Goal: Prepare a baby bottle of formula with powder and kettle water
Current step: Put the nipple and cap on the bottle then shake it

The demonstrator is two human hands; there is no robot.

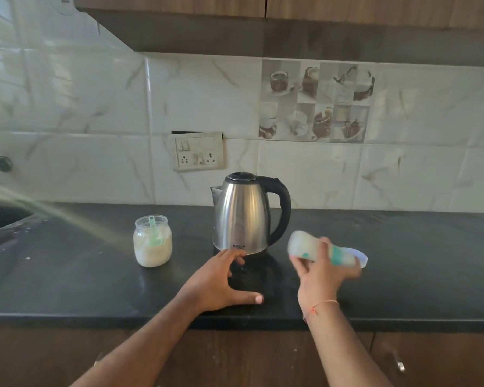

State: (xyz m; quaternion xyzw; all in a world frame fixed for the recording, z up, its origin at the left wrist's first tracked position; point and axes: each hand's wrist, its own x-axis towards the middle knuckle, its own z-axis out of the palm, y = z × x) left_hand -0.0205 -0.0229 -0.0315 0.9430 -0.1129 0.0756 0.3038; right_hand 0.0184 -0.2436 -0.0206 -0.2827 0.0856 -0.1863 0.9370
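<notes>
The right hand (319, 270) is gripping the baby bottle (323, 248) sideways, right of the kettle (242, 213), seemingly shaking it. The left hand (221, 280) is resting open on the desk (67, 289). The powder jar (152, 241) is standing far left. Next likely needs the bottle set upright.

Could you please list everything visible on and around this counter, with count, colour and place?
kettle: one, steel with black handle and lid, centre of the counter
jar of powder: one, clear with pale powder and a green scoop inside, left of the kettle
baby bottle: one, milky white with a teal ring, tilted sideways, blurred
cap: one, pale lilac, on the counter behind the bottle
socket panel: one, cream, on the tiled wall
counter: one, black
left hand: spread on the counter before the kettle
right hand: gripping the bottle
</notes>
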